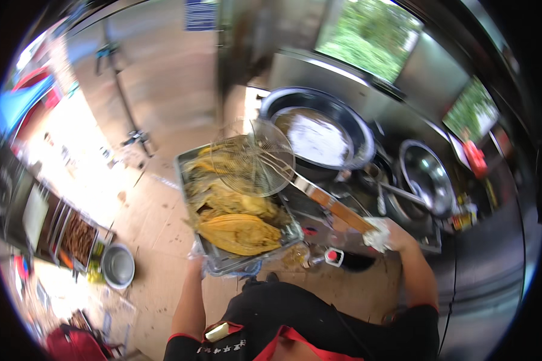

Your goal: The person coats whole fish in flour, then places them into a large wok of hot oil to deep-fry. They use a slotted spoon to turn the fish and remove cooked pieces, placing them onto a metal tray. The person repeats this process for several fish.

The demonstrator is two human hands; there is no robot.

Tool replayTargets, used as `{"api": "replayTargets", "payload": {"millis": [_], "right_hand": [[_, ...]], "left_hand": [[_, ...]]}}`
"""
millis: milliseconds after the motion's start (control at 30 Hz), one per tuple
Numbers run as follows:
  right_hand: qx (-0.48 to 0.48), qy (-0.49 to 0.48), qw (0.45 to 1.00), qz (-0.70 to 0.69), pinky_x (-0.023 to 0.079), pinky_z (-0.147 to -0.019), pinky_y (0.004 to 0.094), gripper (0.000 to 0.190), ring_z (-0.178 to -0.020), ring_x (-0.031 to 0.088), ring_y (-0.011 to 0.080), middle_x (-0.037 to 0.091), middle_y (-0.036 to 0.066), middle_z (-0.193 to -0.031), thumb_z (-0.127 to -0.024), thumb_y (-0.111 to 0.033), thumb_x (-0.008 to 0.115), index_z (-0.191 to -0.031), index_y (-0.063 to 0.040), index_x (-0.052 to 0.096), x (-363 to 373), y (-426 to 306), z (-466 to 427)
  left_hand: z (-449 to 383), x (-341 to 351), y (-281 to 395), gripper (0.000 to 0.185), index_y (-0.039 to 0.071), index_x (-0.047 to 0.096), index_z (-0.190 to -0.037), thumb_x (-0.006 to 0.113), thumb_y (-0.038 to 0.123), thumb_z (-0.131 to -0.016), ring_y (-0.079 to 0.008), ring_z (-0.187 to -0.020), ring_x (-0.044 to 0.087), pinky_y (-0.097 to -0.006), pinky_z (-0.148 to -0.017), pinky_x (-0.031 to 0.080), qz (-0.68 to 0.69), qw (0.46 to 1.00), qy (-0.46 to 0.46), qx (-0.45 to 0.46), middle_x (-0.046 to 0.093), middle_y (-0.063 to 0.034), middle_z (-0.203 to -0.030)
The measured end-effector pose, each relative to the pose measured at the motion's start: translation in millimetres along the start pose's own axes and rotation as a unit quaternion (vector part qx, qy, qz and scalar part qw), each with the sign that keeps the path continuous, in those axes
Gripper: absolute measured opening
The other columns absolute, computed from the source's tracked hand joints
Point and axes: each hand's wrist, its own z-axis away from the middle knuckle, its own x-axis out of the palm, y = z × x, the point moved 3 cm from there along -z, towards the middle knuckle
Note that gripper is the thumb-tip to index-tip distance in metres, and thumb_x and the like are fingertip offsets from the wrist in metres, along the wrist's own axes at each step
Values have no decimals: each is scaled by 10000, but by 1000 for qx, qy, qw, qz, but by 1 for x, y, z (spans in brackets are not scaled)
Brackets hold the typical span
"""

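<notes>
My left hand point(198, 256), in a clear plastic glove, grips the near left corner of a rectangular metal tray point(293, 225). Flattened yellow-brown pieces of food point(241, 232) fill the tray; what kind they are I cannot tell. My right hand point(395, 234) is closed around the wooden handle point(338, 211) of a wire-mesh skimmer, with something white and crumpled, a cloth or a glove, at the grip. The skimmer's round mesh point(253, 158) hangs over the far part of the tray and looks bare. Food shows through its wires.
Beyond the tray stands a large dark basin point(361, 140) of liquid with a bright surface. A steel bowl point(427, 176) and a ladle point(402, 194) are to its right. On the floor at left sit a metal basin point(118, 266) and a tripod point(119, 90).
</notes>
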Motion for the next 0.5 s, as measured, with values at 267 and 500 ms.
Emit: {"api": "replayTargets", "payload": {"millis": [267,500], "right_hand": [[-103,250,914,-304,406,-389,225,650,-464,522,127,594,113,-785,-735,-55,627,-1323,38,367,-48,95,56],[-1,514,846,-142,408,-416,291,299,-522,553,140,590,43,-665,-755,3,551,-1048,-34,595,-120,140,44]], "left_hand": [[8,-30,-55,639,110,432,-1283,475,-80,-674,-135,-623,493,-244,-477,415,-21,996,21,-83,516,-30,-837],[21,-13,-27,725,104,407,-1345,458,-124,-659,-166,-754,550,-259,-552,474,-23,994,11,-108,566,-58,-1005]]}}
